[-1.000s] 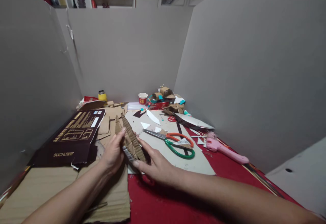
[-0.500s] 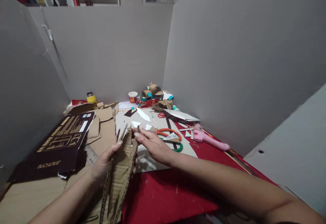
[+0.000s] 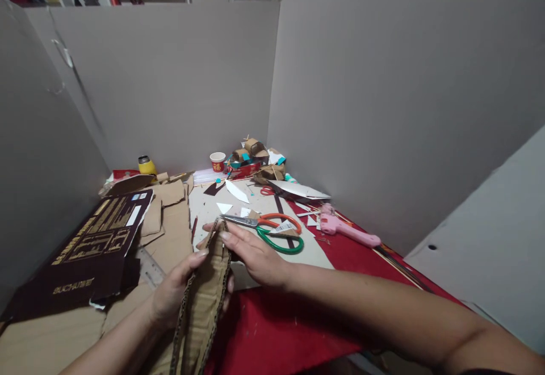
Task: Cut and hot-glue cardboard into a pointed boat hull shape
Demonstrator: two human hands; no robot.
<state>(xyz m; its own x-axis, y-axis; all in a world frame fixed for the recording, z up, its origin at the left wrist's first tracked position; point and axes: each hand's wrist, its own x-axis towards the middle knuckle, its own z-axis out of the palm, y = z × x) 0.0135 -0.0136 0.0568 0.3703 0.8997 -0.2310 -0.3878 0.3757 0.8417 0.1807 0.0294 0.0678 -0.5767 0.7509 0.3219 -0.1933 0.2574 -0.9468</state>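
A long piece of corrugated cardboard (image 3: 204,307), folded into a trough, is held between both hands over the red table (image 3: 272,329). My left hand (image 3: 172,290) grips its left side from below, thumb on the edge. At the far end of the piece, my right hand (image 3: 255,253) has its fingers closed on the cardboard's right wall. The far tip of the piece points toward the scissors.
Scissors with orange and green handles (image 3: 272,230) lie on a grey board just beyond my right hand. A pink glue gun (image 3: 344,230) lies to the right. A dark printed box (image 3: 91,244), a ruler and cardboard sheets lie at left. Cup (image 3: 217,162), yellow bottle (image 3: 146,165) and scraps at back.
The cardboard piece has been turned from lying sideways to pointing away from me and opened into a trough. Both hands shifted their hold; the view panned right.
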